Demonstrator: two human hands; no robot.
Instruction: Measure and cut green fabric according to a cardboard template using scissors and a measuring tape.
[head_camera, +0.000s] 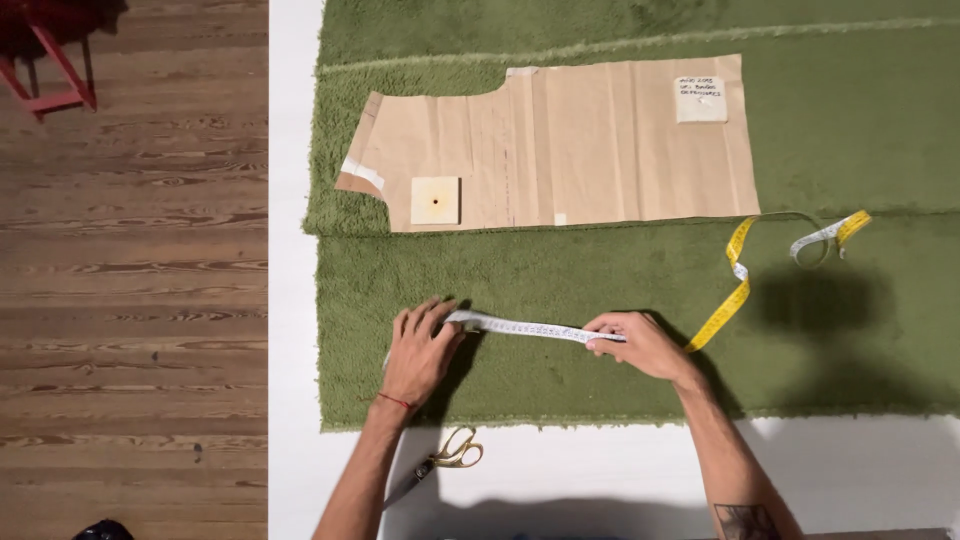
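Together, both hands stretch a measuring tape (530, 328) flat across green fabric (620, 290).

Left hand (420, 350) presses the tape's end down with spread fingers, its grip flat and unclenched; right hand (635, 340) pinches the tape between thumb and fingers. Judging by this, keeping the span taut and level, parallel to the fabric's near edge, gives a true reading. Slack tape trails right in yellow loops. A brown paper pattern (560, 145) lies beyond, well apart; scissors (440, 462) rest on the white surface (600, 470) near the left wrist. Open fabric remains on the right.
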